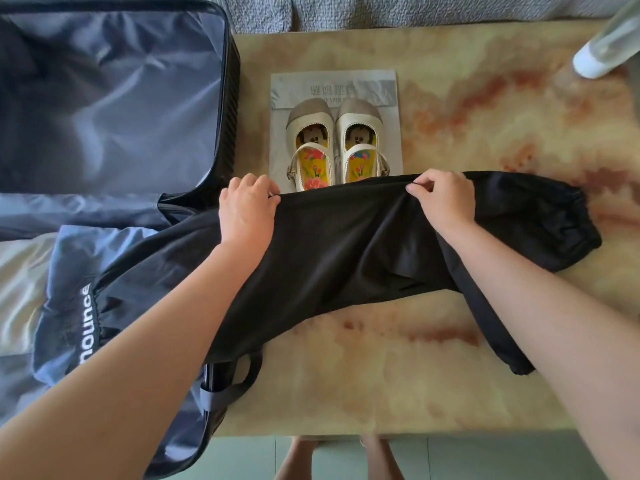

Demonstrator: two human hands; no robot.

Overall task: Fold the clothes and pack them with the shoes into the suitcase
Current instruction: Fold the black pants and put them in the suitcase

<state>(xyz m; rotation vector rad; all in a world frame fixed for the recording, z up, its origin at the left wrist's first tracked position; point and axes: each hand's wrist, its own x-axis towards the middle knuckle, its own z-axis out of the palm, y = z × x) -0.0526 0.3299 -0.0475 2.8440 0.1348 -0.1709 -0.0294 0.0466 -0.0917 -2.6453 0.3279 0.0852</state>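
A pair of black trousers (346,244) lies stretched sideways across the marble table (485,116), its left end draped over the open suitcase (114,109). My left hand (247,209) pinches the far edge of the cloth near the suitcase. My right hand (443,199) pinches the same edge further right. Just beyond that edge, a pair of cream strapped shoes (334,143) with yellow flowered insoles stands on a grey plastic bag (332,88); their heels are partly hidden by the trousers.
The suitcase has a grey-blue lining and a lettered divider flap (69,299) in the near half. A white bottle (609,46) leans in at the table's far right corner. Grey textured fabric (381,8) runs along the far edge. My bare feet (339,459) show below the table.
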